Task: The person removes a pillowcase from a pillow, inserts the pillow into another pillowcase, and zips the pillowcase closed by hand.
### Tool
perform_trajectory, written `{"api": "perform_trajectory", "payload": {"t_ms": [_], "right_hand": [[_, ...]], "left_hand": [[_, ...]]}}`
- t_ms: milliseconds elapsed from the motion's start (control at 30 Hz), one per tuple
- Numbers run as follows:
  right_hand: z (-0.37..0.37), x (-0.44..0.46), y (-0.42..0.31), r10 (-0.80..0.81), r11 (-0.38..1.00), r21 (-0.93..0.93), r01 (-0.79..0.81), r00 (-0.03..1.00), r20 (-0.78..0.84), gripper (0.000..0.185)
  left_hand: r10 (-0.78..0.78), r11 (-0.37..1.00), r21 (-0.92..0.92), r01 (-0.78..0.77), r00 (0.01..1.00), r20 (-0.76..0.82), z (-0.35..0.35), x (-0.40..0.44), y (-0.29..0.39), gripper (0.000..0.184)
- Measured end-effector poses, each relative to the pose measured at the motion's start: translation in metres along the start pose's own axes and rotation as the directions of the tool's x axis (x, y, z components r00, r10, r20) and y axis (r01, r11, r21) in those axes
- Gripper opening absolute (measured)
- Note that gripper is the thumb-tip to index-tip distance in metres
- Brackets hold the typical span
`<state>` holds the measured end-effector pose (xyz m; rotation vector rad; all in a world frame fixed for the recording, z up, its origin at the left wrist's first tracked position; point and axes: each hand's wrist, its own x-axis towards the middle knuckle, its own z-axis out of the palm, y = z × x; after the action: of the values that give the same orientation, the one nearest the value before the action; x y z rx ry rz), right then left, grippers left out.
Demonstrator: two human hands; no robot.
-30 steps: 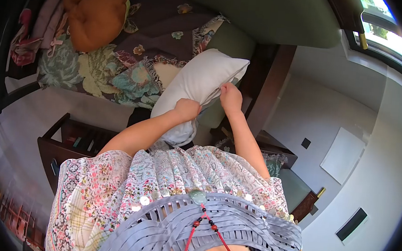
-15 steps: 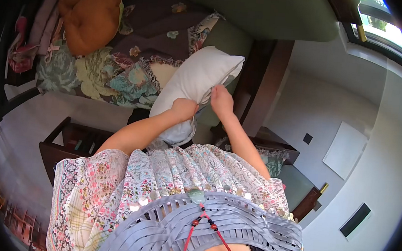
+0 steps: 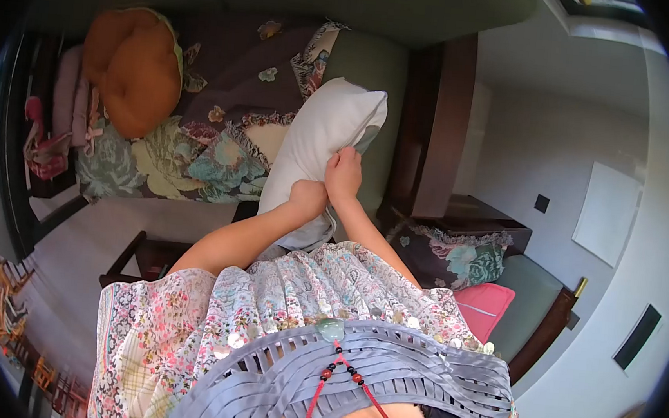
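A white pillow (image 3: pixel 304 140) stands on its end in front of me, slanting up to the right, its open edge on the right side. My left hand (image 3: pixel 308 199) is closed on that edge, low down. Just above and to the right, my right hand (image 3: pixel 343 174) grips the same edge with bent fingers. The two hands are close together, nearly touching. The fabric between the fingers is mostly hidden.
Behind the pillow is a green sofa (image 3: pixel 378 75) with a floral throw (image 3: pixel 228 161) and an orange cushion (image 3: pixel 133 71). A dark wooden shelf (image 3: pixel 129 267) stands at lower left. To the right are a floral cushion (image 3: pixel 464 258) and a pink cushion (image 3: pixel 485 309).
My right hand has moved down and left along the pillow's edge towards my left hand. The view has tilted and turned, showing more of the pink cushion at the right.
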<state>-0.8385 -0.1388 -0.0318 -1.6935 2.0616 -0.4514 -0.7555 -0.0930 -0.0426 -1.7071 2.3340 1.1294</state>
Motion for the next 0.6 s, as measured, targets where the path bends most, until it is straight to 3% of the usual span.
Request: {"api": "perform_trajectory", "payload": {"t_ms": [167, 200, 233, 300, 367, 433, 467, 533, 567, 600], "right_hand": [[0.012, -0.003, 0.007, -0.053, 0.998, -0.046, 0.052, 0.999, -0.014, 0.012], [0.014, -0.003, 0.007, -0.038, 0.997, -0.068, 0.038, 0.999, -0.010, 0.012], [0.014, -0.001, 0.008, -0.026, 0.995, -0.093, 0.025, 1.000, -0.008, 0.013], [0.013, 0.001, 0.010, -0.047, 0.995, -0.084, 0.045, 0.999, -0.026, 0.013], [0.012, -0.004, 0.013, -0.069, 0.994, -0.081, 0.067, 0.997, -0.020, 0.014], [0.008, -0.001, 0.009, -0.069, 0.992, -0.108, 0.068, 0.998, -0.004, 0.015], [0.001, 0.003, 0.007, -0.070, 0.992, -0.109, 0.069, 0.998, -0.005, 0.015], [-0.019, 0.016, 0.008, -0.052, 0.978, -0.193, 0.078, 0.990, 0.134, 0.013], [-0.029, 0.025, 0.011, -0.049, 0.978, -0.196, 0.075, 0.990, 0.131, 0.013], [-0.040, 0.036, 0.015, -0.146, 0.941, -0.261, 0.214, 0.955, 0.257, 0.013]], "left_hand": [[0.049, 0.998, -0.045, -0.047, 0.998, 0.043, -0.029, 0.002, -0.017, 0.018], [0.078, 0.990, -0.135, -0.030, 0.925, 0.372, -0.046, 0.013, -0.023, 0.020], [0.128, 0.977, -0.213, 0.018, 0.747, 0.653, -0.063, 0.028, -0.028, 0.022], [0.049, 0.953, -0.272, 0.137, 0.812, 0.581, -0.081, 0.065, -0.042, 0.029], [-0.194, 0.910, -0.313, 0.272, 0.946, 0.259, -0.140, 0.087, -0.003, 0.031], [-0.078, 0.993, -0.067, 0.099, 0.962, 0.260, -0.146, 0.107, 0.018, 0.032], [-0.078, 0.993, -0.067, 0.098, 0.963, 0.259, -0.134, 0.118, 0.013, 0.032], [0.049, 0.998, 0.039, -0.050, 0.998, 0.027, -0.100, 0.144, 0.006, 0.032], [0.054, 0.998, 0.038, -0.055, 0.998, 0.027, -0.104, 0.147, 0.008, 0.032], [0.031, 0.999, 0.007, -0.031, 0.999, 0.007, -0.109, 0.148, 0.010, 0.029]]}}
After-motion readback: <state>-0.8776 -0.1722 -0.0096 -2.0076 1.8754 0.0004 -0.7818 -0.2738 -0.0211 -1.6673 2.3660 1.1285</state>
